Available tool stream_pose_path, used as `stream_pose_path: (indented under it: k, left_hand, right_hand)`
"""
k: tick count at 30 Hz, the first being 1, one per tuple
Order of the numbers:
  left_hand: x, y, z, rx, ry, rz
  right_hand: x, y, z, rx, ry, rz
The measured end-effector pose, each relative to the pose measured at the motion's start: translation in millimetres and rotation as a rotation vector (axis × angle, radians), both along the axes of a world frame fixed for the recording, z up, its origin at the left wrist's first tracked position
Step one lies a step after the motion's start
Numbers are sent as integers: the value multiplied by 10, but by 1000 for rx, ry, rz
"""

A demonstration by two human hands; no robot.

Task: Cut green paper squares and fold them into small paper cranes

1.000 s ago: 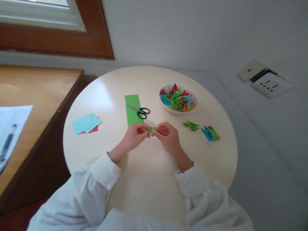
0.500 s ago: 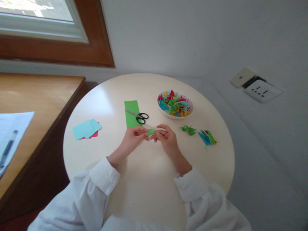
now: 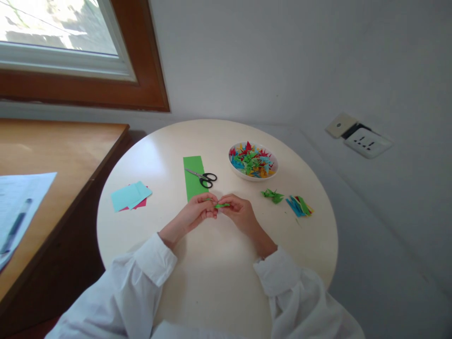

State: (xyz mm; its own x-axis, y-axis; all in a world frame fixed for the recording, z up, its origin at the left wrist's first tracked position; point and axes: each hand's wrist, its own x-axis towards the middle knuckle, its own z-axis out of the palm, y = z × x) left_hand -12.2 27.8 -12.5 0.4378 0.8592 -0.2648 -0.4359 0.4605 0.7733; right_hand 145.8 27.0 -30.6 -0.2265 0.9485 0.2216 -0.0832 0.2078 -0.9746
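Between my two hands, over the middle of the round table, is a small piece of folded green paper [image 3: 222,205]. My left hand [image 3: 197,212] pinches its left end between thumb and fingers. The fingers of my right hand [image 3: 240,213] are closed on the other end, and the fingertips of both hands nearly meet. Just beyond my left hand lies a green paper strip [image 3: 193,165], its near end hidden by the fingers. Black-handled scissors [image 3: 203,177] rest on that strip, handles toward the right.
A white bowl [image 3: 252,178] full of colourful folded paper cranes stands at the back right. Folded green cranes [image 3: 272,196] and a pile of coloured paper strips [image 3: 299,206] lie to the right. Light blue sheets [image 3: 129,195] over red ones lie left. A wooden desk [image 3: 70,146] adjoins.
My right hand has turned and closed in toward the left hand, its fingers now pinching the green paper. The paper looks flatter and is seen more edge-on. The camera view has tilted up slightly.
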Motion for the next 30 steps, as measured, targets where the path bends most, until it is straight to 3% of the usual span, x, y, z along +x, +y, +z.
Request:
stream_pose_path:
  k: [10,19,23,30]
  left_hand:
    - [44,8,-21,272,179,28]
    - [39,4,-177,632,619,67]
    - [43,9,-188,654,638,68]
    - [63,27,-125,505,618,124]
  right_hand:
    - [-21,4,4,-108,-16,-134]
    - [-68,-6,21,-187,2,-140]
    - [-76,-7,22,-230,25,-111]
    - [-62,-23,-12,-191,103,-95]
